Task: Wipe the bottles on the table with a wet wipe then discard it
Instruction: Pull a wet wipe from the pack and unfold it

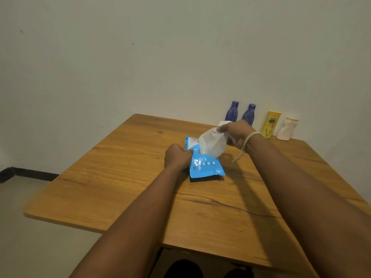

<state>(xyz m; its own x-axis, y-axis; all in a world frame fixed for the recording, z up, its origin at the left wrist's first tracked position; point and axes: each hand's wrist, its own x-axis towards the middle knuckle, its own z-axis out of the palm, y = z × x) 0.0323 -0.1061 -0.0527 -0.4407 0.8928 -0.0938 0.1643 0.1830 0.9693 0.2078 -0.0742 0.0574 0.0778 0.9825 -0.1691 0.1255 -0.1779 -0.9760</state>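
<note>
On the wood-grain table (120, 187) against the plain pale wall (140, 57), the left hand (177, 156) grips the blue wipe packet (206, 167) while the right hand (237, 133) pinches a white wet wipe (212, 144). Four bottles (270, 124) stand at the far edge.

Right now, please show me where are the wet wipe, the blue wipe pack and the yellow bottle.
wet wipe (212, 143), head view, middle of the white sheet pinched by the right hand (237, 133).
blue wipe pack (206, 167), head view, its blue front face.
yellow bottle (270, 124), head view, middle of its body.
</note>
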